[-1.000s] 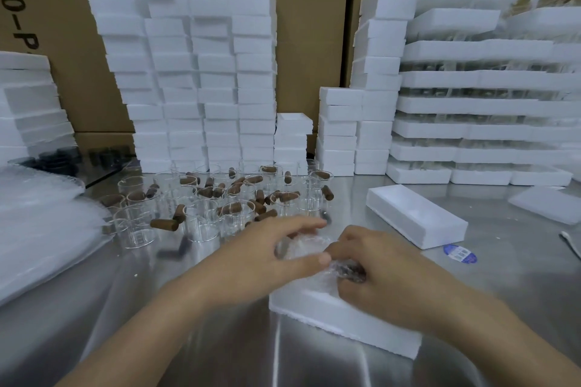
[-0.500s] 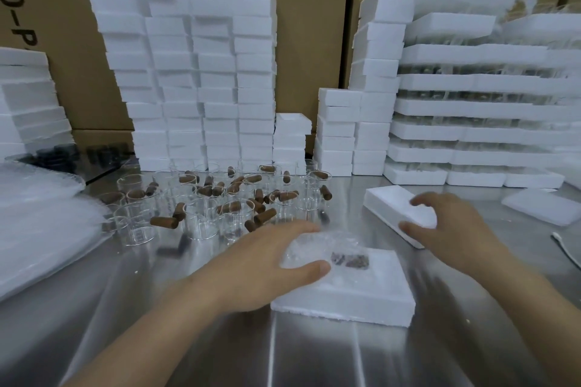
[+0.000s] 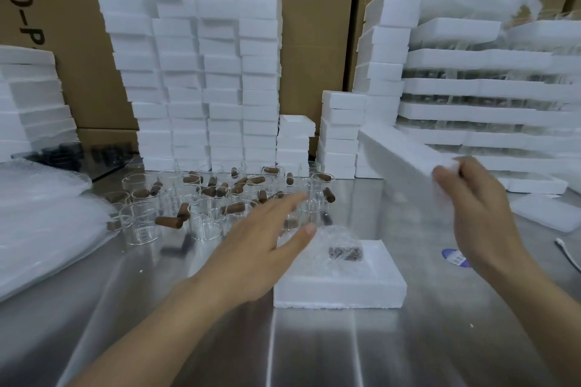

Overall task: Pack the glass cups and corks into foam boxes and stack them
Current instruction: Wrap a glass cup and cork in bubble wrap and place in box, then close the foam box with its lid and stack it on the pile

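Observation:
An open white foam box [image 3: 341, 287] lies on the steel table in front of me. Inside it sits a bubble-wrapped bundle [image 3: 338, 245] with a brown cork showing through. My left hand [image 3: 261, 248] hovers with straight fingers just left of the box, its thumb near the bundle's edge. My right hand [image 3: 471, 207] grips one end of a white foam lid [image 3: 399, 154], held tilted in the air above and right of the box. Behind my left hand stand several clear glass cups [image 3: 204, 217] with brown corks [image 3: 168, 221] scattered among them.
Tall stacks of foam boxes [image 3: 201, 72] line the back, with more stacks [image 3: 484, 110] at the right. Bubble-wrap sheets [image 3: 41, 223] lie at the left. A loose foam piece [image 3: 547, 214] and a blue sticker [image 3: 454, 257] lie right of the box.
My right hand has left the box, taken the foam lid from the table at the right and lifted it. My left hand has eased off the bundle and opened.

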A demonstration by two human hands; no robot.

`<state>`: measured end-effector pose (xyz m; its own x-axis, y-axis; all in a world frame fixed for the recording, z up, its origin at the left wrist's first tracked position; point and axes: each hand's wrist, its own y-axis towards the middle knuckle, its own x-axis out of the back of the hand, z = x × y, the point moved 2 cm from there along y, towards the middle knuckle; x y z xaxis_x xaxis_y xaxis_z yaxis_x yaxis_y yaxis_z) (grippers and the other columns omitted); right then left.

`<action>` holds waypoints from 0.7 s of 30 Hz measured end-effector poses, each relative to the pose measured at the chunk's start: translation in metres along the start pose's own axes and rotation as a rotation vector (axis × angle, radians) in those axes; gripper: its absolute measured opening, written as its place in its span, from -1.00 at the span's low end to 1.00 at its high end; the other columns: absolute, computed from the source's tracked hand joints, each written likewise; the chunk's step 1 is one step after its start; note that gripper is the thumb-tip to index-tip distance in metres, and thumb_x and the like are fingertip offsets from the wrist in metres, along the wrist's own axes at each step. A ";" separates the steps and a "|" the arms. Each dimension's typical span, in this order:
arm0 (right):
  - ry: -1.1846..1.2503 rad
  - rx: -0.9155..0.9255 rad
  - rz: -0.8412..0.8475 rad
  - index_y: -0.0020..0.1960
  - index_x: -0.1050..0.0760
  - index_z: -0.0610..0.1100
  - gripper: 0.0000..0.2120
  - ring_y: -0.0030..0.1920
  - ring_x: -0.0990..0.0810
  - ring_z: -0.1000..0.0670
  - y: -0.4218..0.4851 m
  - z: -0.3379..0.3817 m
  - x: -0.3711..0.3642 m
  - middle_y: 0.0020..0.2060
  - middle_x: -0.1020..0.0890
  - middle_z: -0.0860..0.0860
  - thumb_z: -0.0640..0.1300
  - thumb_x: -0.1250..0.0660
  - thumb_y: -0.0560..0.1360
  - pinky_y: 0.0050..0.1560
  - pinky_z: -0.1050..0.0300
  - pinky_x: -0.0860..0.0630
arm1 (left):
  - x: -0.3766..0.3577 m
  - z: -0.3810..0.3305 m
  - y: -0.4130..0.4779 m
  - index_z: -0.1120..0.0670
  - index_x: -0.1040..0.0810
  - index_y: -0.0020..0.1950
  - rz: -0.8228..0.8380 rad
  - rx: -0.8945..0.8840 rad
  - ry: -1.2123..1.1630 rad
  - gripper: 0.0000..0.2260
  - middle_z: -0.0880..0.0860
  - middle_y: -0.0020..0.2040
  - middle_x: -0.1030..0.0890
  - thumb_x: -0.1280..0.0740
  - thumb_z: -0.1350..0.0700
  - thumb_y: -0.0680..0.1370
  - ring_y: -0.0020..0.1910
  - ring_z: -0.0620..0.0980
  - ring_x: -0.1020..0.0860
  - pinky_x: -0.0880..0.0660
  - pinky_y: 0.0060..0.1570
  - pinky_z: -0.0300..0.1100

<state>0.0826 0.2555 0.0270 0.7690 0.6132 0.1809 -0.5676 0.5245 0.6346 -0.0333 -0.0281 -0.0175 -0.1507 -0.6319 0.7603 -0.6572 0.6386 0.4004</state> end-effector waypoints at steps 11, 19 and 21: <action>0.763 -0.744 0.397 -0.03 -0.80 -0.06 -0.61 -0.24 -0.73 -0.01 -0.022 0.027 -0.029 -0.07 -0.75 -0.04 0.12 -0.26 0.62 -0.39 0.17 -0.61 | 0.028 -0.016 0.001 -0.45 -0.26 0.54 -0.244 -0.096 -0.402 -0.13 -0.34 0.50 -0.44 -0.62 -0.34 0.33 0.47 -0.28 -0.45 -0.47 0.39 -0.04; 0.475 -0.667 0.321 0.09 -0.71 0.13 -0.70 -0.15 -0.64 0.03 -0.027 0.004 -0.040 -0.09 -0.74 0.07 0.26 -0.28 0.65 -0.21 0.08 -0.59 | 0.036 -0.004 0.006 -0.45 -0.34 0.51 -0.086 0.016 -0.354 -0.07 -0.43 0.30 -0.54 -0.60 -0.45 0.19 0.31 -0.37 -0.52 -0.48 0.18 -0.32; 0.360 -0.655 0.294 0.19 -0.65 0.12 -0.66 -0.08 -0.63 0.01 -0.025 -0.002 -0.039 -0.05 -0.72 0.08 0.31 -0.30 0.61 -0.11 0.04 -0.55 | 0.035 -0.001 0.007 -0.38 -0.38 0.52 -0.029 0.042 -0.358 -0.07 -0.42 0.27 -0.56 -0.62 -0.41 0.18 0.27 -0.43 -0.51 -0.52 0.08 -0.43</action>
<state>0.0668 0.2195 0.0025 0.4827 0.8742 -0.0522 -0.8752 0.4838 0.0090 -0.0429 -0.0450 0.0120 -0.3759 -0.7679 0.5187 -0.6938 0.6043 0.3918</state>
